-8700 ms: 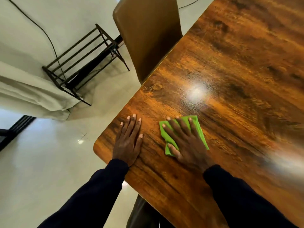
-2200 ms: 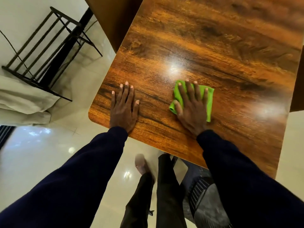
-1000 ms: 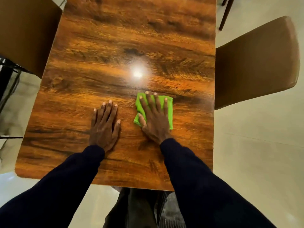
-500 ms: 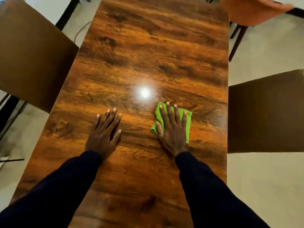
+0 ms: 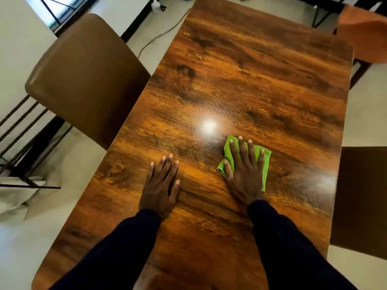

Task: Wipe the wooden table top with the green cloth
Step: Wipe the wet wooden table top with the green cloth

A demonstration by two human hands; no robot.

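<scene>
Right hand (image 5: 244,174) flat, fingers spread, pressing the green cloth (image 5: 265,164) mid-table toward the right edge, left hand (image 5: 161,185) flat on bare table (image 5: 251,80); risk: cloth bunches or slips out, far half gets skipped.

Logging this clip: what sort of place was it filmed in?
Probably a dining area, home or small eatery, I cannot tell which. A long wooden table has a brown chair at its left side, a darker chair at its right, and an orange chair by the far corner.
</scene>
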